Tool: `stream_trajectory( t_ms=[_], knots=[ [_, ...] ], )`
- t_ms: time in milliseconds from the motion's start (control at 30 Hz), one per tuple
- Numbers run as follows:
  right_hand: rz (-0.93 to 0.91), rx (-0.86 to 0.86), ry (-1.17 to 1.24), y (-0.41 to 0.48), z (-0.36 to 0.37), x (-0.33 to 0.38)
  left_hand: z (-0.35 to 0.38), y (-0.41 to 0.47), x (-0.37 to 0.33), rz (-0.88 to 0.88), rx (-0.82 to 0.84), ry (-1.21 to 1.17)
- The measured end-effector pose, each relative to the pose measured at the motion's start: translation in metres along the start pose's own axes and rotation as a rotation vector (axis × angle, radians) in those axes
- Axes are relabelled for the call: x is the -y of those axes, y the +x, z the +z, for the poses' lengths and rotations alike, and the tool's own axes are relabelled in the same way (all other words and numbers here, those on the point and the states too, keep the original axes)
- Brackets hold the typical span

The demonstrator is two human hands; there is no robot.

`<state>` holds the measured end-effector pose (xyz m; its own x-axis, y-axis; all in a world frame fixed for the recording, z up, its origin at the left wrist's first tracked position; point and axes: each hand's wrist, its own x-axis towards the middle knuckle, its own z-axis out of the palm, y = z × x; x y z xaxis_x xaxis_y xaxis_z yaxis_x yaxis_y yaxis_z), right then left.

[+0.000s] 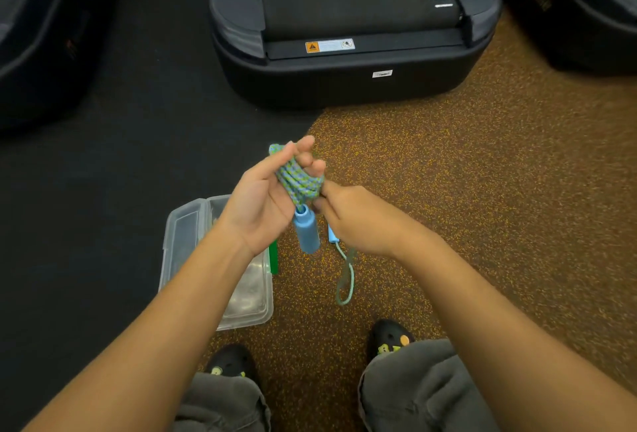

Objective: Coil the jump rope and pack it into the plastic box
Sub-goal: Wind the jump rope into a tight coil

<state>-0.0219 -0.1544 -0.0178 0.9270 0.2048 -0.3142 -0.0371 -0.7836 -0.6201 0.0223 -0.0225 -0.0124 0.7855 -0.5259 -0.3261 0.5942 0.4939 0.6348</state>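
Note:
The jump rope (300,180) is a blue-and-green braided cord, wound in several turns around the fingers of my left hand (267,197). One blue handle (306,230) hangs down from that bundle. My right hand (358,218) pinches the cord beside the bundle. Below it dangle the second blue handle (332,234) and a loose loop of cord (346,276). The clear plastic box (241,297) lies open on the floor under my left forearm, with its lid (182,242) folded out to the left and a green clip (274,257) on its right edge.
A black treadmill's end (344,63) stands straight ahead on the floor, with other dark machines at far left (41,52) and far right (586,18). The floor is black mat on the left and speckled brown rubber (482,190) on the right. My two shoes (389,338) are at the bottom.

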Motion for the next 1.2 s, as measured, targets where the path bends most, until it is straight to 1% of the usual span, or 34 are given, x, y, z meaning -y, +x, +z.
stream_trajectory(
  t_ms=[67, 133, 167, 267, 333, 433, 567, 600, 733, 800, 867, 1000, 1067, 1133, 1200],
  knots=[
    [-0.023, 0.046, -0.079, -0.003, 0.004, 0.002, -0.002, 0.002, -0.001, 0.039, -0.050, 0.020],
    [-0.054, 0.087, -0.121, -0.007, 0.007, 0.007, -0.005, 0.005, -0.001, 0.083, -0.099, 0.130],
    [-0.079, 0.099, -0.125, -0.008, 0.008, 0.010, -0.006, 0.006, -0.001, 0.104, -0.115, 0.244],
    [-0.159, 0.070, -0.110, -0.009, 0.007, 0.014, -0.010, 0.005, 0.000, 0.144, -0.111, 0.751],
    [-0.179, -0.011, -0.098, -0.008, 0.002, 0.013, -0.010, 0.002, 0.003, 0.085, -0.066, 0.929],
    [-0.192, -0.142, -0.047, -0.007, -0.008, 0.008, -0.008, -0.002, 0.002, -0.031, 0.036, 1.006],
    [-0.174, -0.252, 0.029, -0.007, -0.019, 0.002, -0.007, -0.005, -0.003, -0.071, 0.174, 1.196],
    [-0.158, -0.295, 0.053, -0.007, -0.024, 0.001, -0.007, -0.007, -0.003, -0.095, 0.206, 1.203],
    [-0.094, -0.423, 0.209, -0.006, -0.037, -0.006, -0.004, -0.010, -0.004, -0.181, 0.342, 1.040],
    [-0.094, -0.437, 0.280, -0.003, -0.036, -0.008, -0.004, -0.010, -0.004, -0.175, 0.362, 0.865],
    [-0.085, -0.429, 0.308, 0.000, -0.033, -0.009, -0.003, -0.009, -0.007, -0.163, 0.348, 0.656],
    [-0.100, -0.323, 0.167, 0.002, -0.026, -0.006, -0.006, -0.009, -0.011, -0.091, 0.308, 0.306],
    [-0.118, -0.246, 0.124, 0.003, -0.020, -0.004, -0.007, -0.007, -0.016, -0.014, 0.224, 0.149],
    [-0.124, -0.163, 0.096, 0.003, -0.012, 0.001, -0.008, -0.005, -0.021, 0.053, 0.127, 0.046],
    [-0.143, -0.097, 0.064, 0.003, -0.007, 0.004, -0.011, -0.003, -0.024, 0.092, 0.065, 0.016]
  ],
)
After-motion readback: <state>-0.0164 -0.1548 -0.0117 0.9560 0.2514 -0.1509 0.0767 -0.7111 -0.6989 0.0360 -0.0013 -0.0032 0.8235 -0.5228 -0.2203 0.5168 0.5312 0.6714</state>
